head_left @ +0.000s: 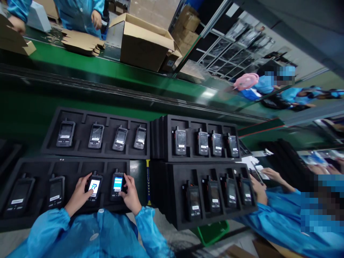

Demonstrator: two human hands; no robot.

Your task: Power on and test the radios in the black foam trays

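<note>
In the front left black foam tray (pixel 71 165) several handheld radios with short antennas stand in their cut-outs. My left hand (pixel 78 196) is closed round the sides of one radio (pixel 94 185), its thumb on the front below a lit white screen with a blue logo. Just right of it, my right hand (pixel 131 195) grips the end radio (pixel 117 184), whose screen glows blue and white, with the thumb on its lower front. Both radios sit in the tray. To the left, a dark-screened radio (pixel 56 191) and another radio (pixel 20 195) lie untouched.
Behind lies another foam tray (pixel 80 153) of radios. Stacked trays (pixel 177 215) stand to the right, past a yellow-and-blue strip (pixel 148 182). A co-worker's hands (pixel 259 188) work at far right. Across the green bench are an open carton (pixel 145 46) and another person's hand (pixel 96 19).
</note>
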